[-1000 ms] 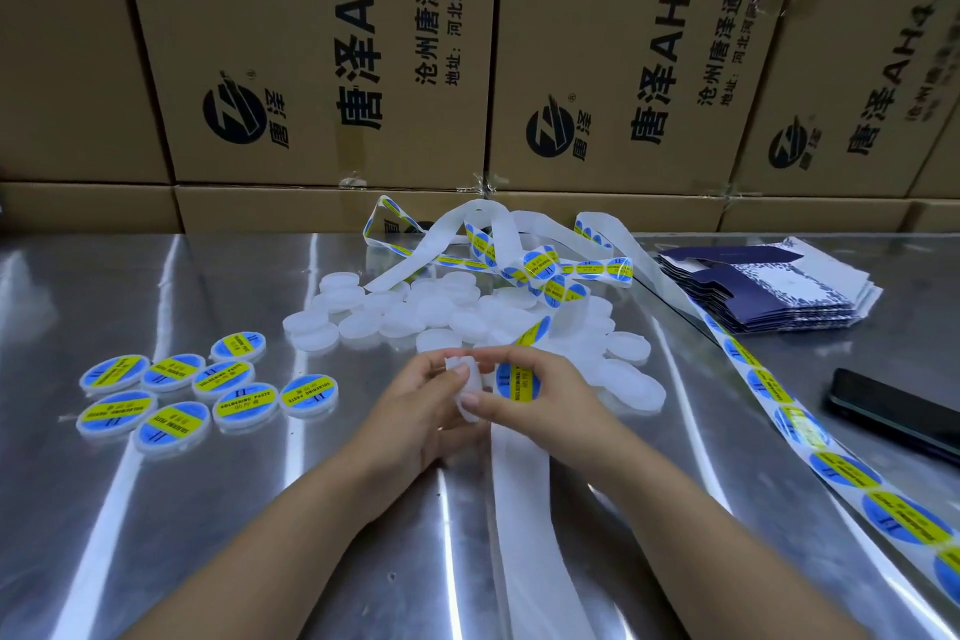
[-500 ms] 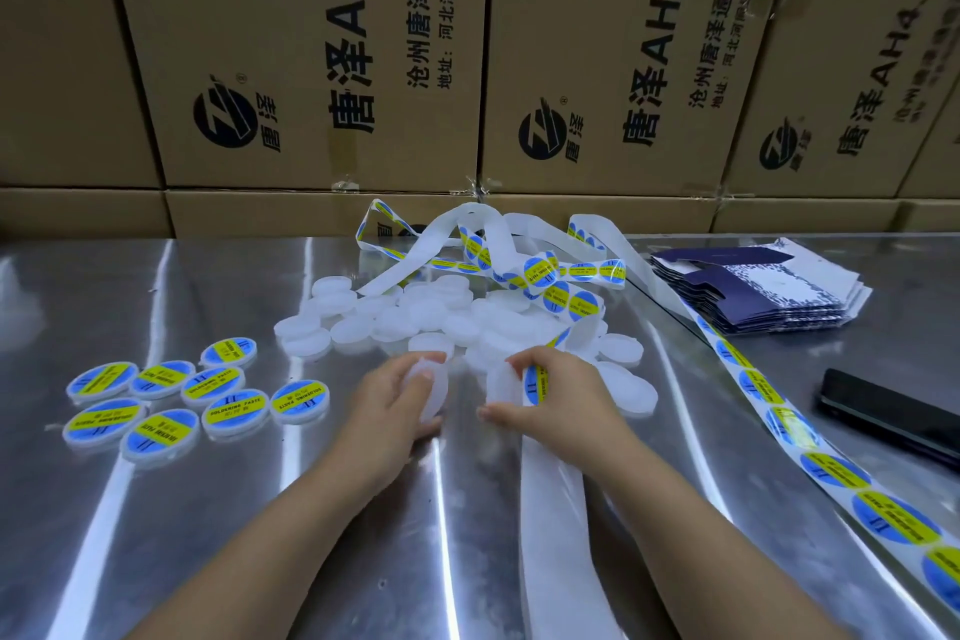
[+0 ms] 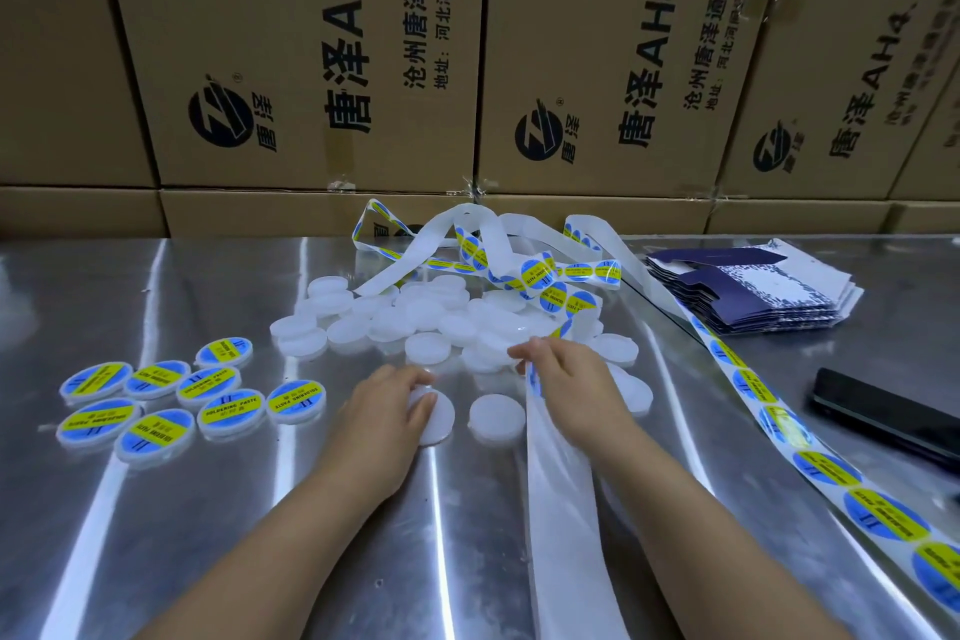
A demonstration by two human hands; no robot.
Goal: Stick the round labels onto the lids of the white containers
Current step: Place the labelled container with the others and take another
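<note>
One round white container (image 3: 439, 424) lies flat under my left hand (image 3: 387, 411), which grips its edge, lid bare. A second bare container (image 3: 497, 418) sits just beside it, with the unlabelled heap (image 3: 431, 317) behind. The labelled containers (image 3: 171, 400), blue and yellow, cluster to my left. My right hand (image 3: 569, 379) pinches the label strip (image 3: 558, 483).

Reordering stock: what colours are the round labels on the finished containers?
The round labels are blue with a yellow band; head view shows them.
</note>
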